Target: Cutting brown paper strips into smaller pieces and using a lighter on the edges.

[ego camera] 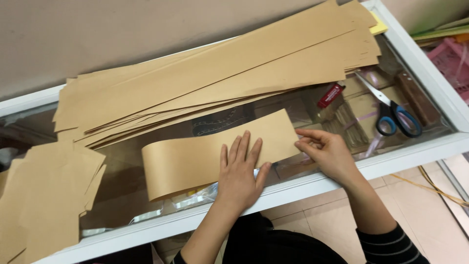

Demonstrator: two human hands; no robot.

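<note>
A short strip of brown kraft paper (195,156) lies folded over on the glass counter top (122,195), its left end curved into a loop. My left hand (239,173) presses flat on the strip's right half, fingers spread. My right hand (327,149) pinches the strip's right edge between thumb and fingertips. Behind the strip spreads a big stack of long brown paper strips (220,78), running from left to upper right.
A pile of smaller folded brown pieces (44,195) sits at the left. Blue-handled scissors (391,110) lie on the glass at the right, with a red glue stick (331,95) near them. The counter's white frame (391,161) runs along the near edge.
</note>
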